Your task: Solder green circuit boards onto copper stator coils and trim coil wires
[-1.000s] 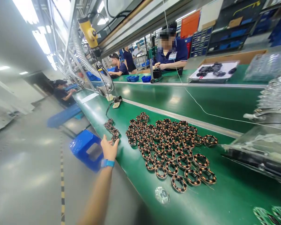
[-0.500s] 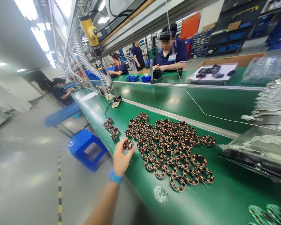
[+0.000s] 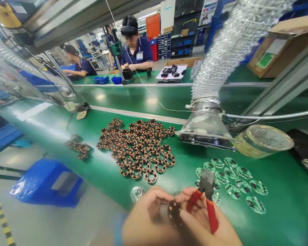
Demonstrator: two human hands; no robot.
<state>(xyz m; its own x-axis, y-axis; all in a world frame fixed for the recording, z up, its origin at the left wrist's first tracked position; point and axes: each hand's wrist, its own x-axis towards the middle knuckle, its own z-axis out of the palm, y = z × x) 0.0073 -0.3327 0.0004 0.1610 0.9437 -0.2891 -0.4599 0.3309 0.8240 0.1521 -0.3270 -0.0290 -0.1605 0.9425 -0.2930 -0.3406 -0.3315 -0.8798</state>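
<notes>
At the near side of the green bench [image 3: 184,188], we are pinching one copper-wound stator [image 3: 175,212] between the thumb and fingers of our left hand [image 3: 143,213], a blue wristband [image 3: 118,228] circling that wrist. Our right hand [image 3: 200,226] is gripping red-handled cutters [image 3: 207,183], their handles standing apart and their head pointing away from us, while its thumb is appearing to touch the stator. Just beyond the left hand, a pale round disc [image 3: 137,194] is lying flat; beyond the right, green ring-shaped circuit boards [image 3: 233,192] are lying scattered. Farther out, many stators [image 3: 143,143] are crowding together, and a smaller group [image 3: 82,150] is sitting apart to the left. Behind the boards, a ribbed silver duct [image 3: 220,58] is ending in a hood [image 3: 206,124] beside a round tub [image 3: 263,141]. Across the bench, a co-worker [image 3: 143,53] in dark blue is bending over the far side.
</notes>
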